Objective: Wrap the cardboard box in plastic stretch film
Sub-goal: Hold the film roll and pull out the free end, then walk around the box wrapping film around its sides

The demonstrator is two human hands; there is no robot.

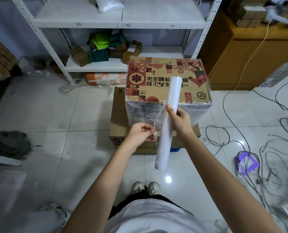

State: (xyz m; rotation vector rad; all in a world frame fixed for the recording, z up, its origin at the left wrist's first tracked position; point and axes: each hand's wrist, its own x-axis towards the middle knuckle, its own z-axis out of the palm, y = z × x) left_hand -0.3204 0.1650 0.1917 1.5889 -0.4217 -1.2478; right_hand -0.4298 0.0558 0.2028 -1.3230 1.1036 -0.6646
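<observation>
Gripping film roll above film-wrapped box

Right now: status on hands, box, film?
Right hand grips film roll. Left hand pinches loose film end. Patterned box sides wrapped, top bare, sits on plain carton. Nothing blocking.

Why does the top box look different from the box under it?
The top box has red and black patterns; the bottom box is plain brown with only dark lettering. The top box's sides are covered in shiny film; the bottom box shows none. The top box rests on the bottom box, which sits on the floor. Both are brown cardboard.
</observation>
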